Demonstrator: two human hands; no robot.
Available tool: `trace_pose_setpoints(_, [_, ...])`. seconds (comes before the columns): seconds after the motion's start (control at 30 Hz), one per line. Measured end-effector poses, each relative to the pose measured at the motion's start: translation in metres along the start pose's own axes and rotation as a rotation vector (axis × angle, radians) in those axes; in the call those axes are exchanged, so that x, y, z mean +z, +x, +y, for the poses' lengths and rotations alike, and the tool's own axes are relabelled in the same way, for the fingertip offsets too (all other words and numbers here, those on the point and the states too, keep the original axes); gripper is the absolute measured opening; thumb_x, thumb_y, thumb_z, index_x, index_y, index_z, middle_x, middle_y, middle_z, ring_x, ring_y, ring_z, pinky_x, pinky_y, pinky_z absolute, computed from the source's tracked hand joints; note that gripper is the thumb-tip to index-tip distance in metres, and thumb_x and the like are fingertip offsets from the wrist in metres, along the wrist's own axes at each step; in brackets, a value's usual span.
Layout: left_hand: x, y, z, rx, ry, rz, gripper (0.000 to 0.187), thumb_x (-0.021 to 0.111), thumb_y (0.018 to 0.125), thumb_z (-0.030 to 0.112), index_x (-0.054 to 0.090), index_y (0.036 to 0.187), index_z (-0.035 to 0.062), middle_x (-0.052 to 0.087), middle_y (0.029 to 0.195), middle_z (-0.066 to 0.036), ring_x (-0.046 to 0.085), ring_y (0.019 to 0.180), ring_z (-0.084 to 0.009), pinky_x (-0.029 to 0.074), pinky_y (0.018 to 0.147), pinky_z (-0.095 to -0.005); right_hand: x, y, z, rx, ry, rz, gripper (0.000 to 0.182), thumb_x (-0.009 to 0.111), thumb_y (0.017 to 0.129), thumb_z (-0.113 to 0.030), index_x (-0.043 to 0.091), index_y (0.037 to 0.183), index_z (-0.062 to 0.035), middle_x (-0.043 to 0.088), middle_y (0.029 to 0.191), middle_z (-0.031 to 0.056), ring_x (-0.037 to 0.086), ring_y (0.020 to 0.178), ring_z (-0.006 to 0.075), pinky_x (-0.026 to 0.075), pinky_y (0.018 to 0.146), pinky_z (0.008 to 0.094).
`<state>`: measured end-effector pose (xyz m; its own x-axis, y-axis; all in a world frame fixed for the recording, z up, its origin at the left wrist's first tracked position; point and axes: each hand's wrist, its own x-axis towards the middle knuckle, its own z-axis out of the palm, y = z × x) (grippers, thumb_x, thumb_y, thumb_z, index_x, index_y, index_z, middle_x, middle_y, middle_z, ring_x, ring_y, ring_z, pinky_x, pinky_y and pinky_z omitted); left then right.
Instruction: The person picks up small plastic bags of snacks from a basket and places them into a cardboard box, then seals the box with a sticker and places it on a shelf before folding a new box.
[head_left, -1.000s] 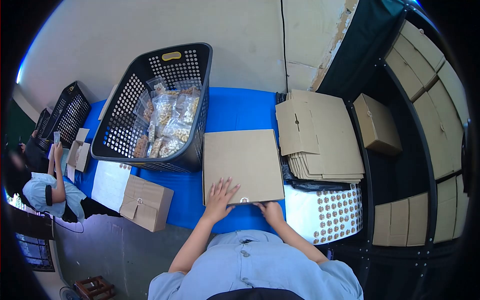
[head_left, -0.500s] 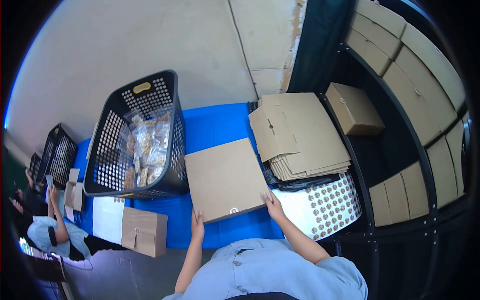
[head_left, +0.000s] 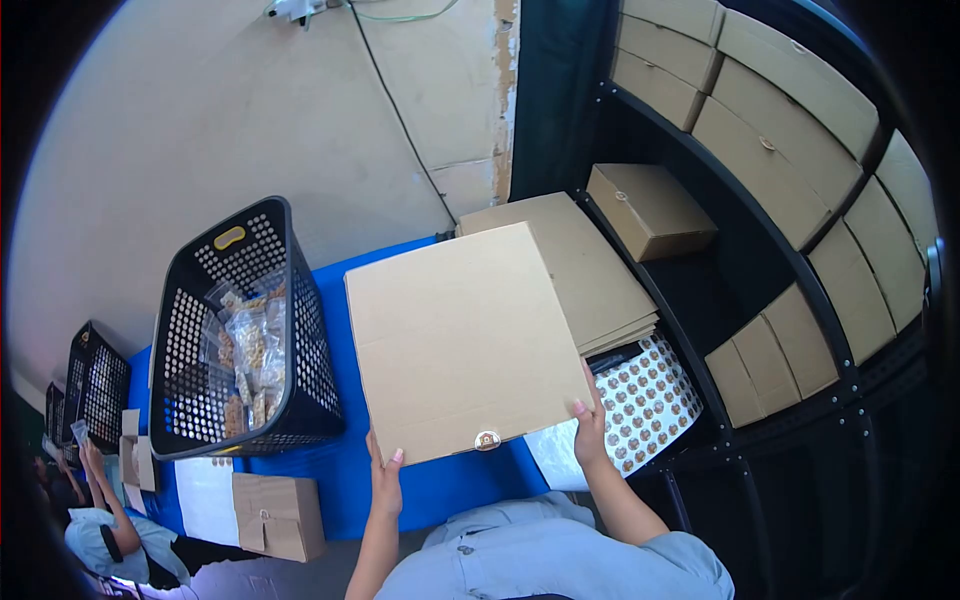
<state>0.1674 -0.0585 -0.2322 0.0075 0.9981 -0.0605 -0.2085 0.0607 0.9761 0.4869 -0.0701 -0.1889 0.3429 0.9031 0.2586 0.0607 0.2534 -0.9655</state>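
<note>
Both hands grip one flat cardboard box [head_left: 460, 340], lifted clear above the blue table [head_left: 440, 480]. Left hand [head_left: 385, 478] pinches its near-left corner, fingers curled under and thumb on top; right hand [head_left: 590, 425] clasps the near-right corner likewise. Its long axis runs away from the person, tilted slightly leftward, with the round sticker seal [head_left: 487, 439] on the near edge. A black basket [head_left: 185, 370] stands just left; a sticker sheet [head_left: 645, 400] lies right.
</note>
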Motion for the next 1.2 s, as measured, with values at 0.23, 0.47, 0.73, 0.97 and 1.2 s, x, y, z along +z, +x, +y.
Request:
trace_pose_setpoints(0.23, [0.048, 0.027, 0.034, 0.108, 0.106, -0.158, 0.079, 0.054, 0.085, 0.025, 0.018, 0.153, 0.0077, 0.027, 0.144, -0.01, 0.025, 0.139, -0.0243, 0.022, 0.115, -0.039, -0.033, -0.014, 0.017, -0.027, 0.019, 0.144, 0.067, 0.048, 0.092, -0.026, 0.028, 0.147, 0.0061, 0.032, 0.151, 0.0216, 0.028, 0.142, 0.0292, 0.02, 0.116, 0.0398])
trace_pose_setpoints(0.47, [0.096, 0.056, 0.037, 0.087, 0.207, -0.231, 0.08, 0.053, 0.084, 0.024, 0.017, 0.154, 0.011, 0.027, 0.145, -0.012, 0.025, 0.14, -0.0262, 0.024, 0.115, -0.0419, -0.064, -0.013, 0.02, 0.055, 0.045, 0.258, 0.066, 0.048, 0.091, -0.025, 0.029, 0.147, 0.0051, 0.036, 0.149, 0.0214, 0.031, 0.141, 0.029, 0.021, 0.116, 0.0391])
trace_pose_setpoints(0.73, [0.21, 0.154, 0.04, 0.223, 0.27, -0.426, 0.079, 0.058, 0.084, 0.028, 0.022, 0.153, 0.0132, 0.031, 0.144, -0.014, 0.029, 0.139, -0.0279, 0.025, 0.115, -0.0425, -0.128, 0.056, 0.003, -0.066, -0.062, 0.379, 0.067, 0.044, 0.093, -0.027, 0.022, 0.15, 0.0014, 0.03, 0.152, 0.0199, 0.028, 0.142, 0.0277, 0.018, 0.117, 0.0385])
trace_pose_setpoints(0.97, [0.345, 0.252, 0.034, 0.293, 0.249, -0.54, 0.076, 0.063, 0.087, 0.031, 0.026, 0.152, 0.0139, 0.035, 0.144, -0.018, 0.035, 0.136, -0.0286, 0.027, 0.113, -0.0416, -0.198, 0.136, -0.008, -0.191, -0.139, 0.502, 0.066, 0.039, 0.097, -0.028, 0.012, 0.154, -0.0076, 0.022, 0.157, 0.0171, 0.023, 0.144, 0.0263, 0.014, 0.117, 0.0378])
trace_pose_setpoints(1.2, [0.428, 0.316, 0.018, 0.179, 0.194, -0.546, 0.069, 0.059, 0.094, 0.042, 0.031, 0.148, 0.0074, 0.05, 0.135, -0.02, 0.045, 0.129, -0.0277, 0.031, 0.109, -0.0363, -0.246, 0.167, 0.016, -0.23, -0.609, 0.477, 0.085, 0.074, 0.083, -0.028, 0.023, 0.148, -0.0087, 0.031, 0.146, 0.0231, 0.032, 0.136, 0.0361, 0.027, 0.113, 0.0432])
